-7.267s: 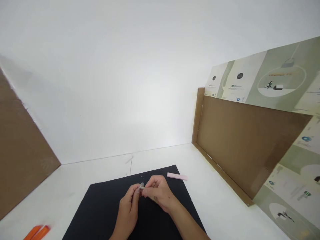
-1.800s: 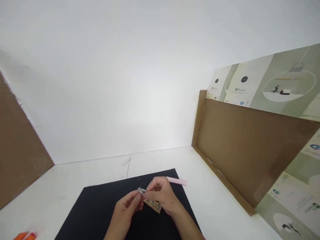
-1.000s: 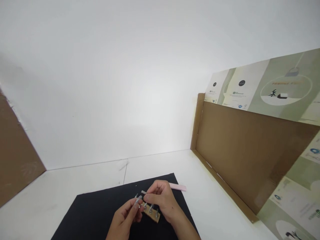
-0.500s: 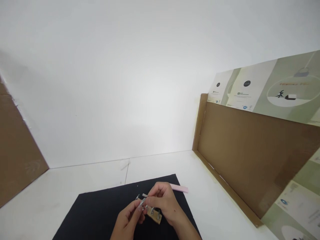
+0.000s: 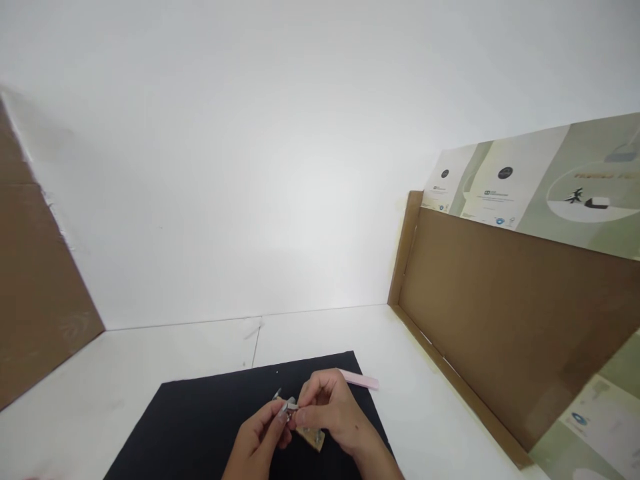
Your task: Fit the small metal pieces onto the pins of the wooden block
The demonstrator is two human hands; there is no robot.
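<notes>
My left hand (image 5: 259,437) is closed in a pinch on a small glossy grey piece (image 5: 285,407). From the other side my right hand (image 5: 326,407) pinches a small pale strip (image 5: 293,405), held against the grey piece. What exactly these two are is too small to tell. Just beneath my fingers lies a light wooden block (image 5: 311,437) with several small metal posts on it. My hands cover much of the block. One slim metallic tip (image 5: 278,394) pokes out past my left fingertips.
A black mat (image 5: 200,420) lies on the white table (image 5: 125,360). Across its right edge rests a pink bar (image 5: 364,381), partly behind my right hand. Brown cardboard panels stand at left (image 5: 40,287) and right (image 5: 500,293), with a white wall (image 5: 280,167) behind.
The pale strip in my right fingers has come down onto the grey piece. My right hand has shifted slightly, now covering more of the block. The view has tilted a little.
</notes>
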